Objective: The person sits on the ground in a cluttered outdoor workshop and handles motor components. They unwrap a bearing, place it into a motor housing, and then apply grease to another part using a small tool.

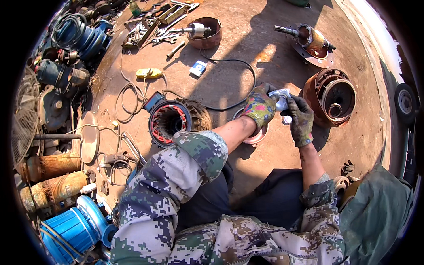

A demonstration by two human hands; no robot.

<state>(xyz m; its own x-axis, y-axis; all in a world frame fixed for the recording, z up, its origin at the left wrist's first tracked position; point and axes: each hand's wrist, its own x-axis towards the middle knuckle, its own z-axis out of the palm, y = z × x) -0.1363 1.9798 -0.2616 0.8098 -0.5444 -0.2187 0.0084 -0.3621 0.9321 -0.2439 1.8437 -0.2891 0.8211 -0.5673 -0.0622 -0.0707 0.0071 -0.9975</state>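
My left hand (258, 106), in a flowered work glove, is closed on a crumpled white and silvery packet (281, 99) in the middle of the view. My right hand (300, 118), in a dirty grey-green glove, grips the packet's right side. A small white piece (287, 120) shows beside the right fingers; whether it is held is unclear. Under my hands is a round reddish metal part (256, 140), partly hidden by my left arm. To the left sits a motor stator (159, 123) with red slot edges. A large rusty ring housing (314, 99) stands to the right.
Pumps (84, 227) and scrap crowd the left edge. Tool boxes (143, 28), a bowl with a shaft (205, 39), a yellow power strip (149, 73), a small box (198, 67) and cables lie ahead. A rotor (316, 42) rests back right; a wheel (404, 104) is far right.
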